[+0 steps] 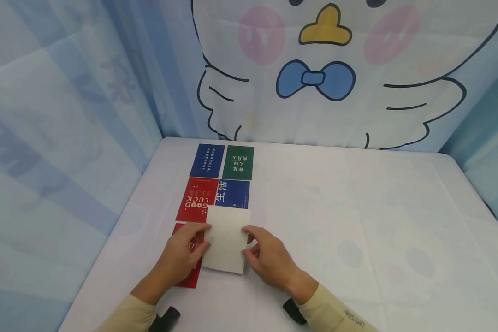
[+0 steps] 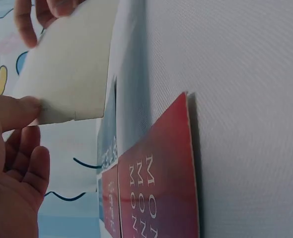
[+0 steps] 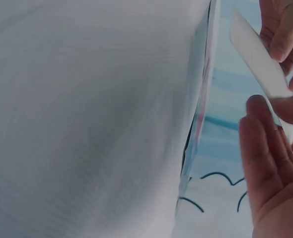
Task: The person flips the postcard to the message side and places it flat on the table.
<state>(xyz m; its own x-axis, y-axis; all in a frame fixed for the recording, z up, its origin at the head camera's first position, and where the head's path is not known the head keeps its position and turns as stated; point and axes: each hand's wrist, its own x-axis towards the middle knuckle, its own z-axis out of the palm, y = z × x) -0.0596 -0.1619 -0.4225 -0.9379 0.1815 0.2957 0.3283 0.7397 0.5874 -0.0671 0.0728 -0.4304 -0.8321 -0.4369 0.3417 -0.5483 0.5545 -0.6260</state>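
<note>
Above the table [image 1: 315, 221], a cream card [image 1: 226, 240] points forward lengthwise.

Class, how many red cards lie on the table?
2. The GOOD LUCK card lies midway along the left column of cards; another red card lies at its near end, partly behind the left hand. The held white card could hide more.

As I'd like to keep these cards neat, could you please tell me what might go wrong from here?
The pale card, pinched at its edges by the left hand and right hand, could slip or bend. In the head view its far edge meets the near blue card, so it might land overlapping. The left hand appears over the lower red card there and could nudge it.
</note>
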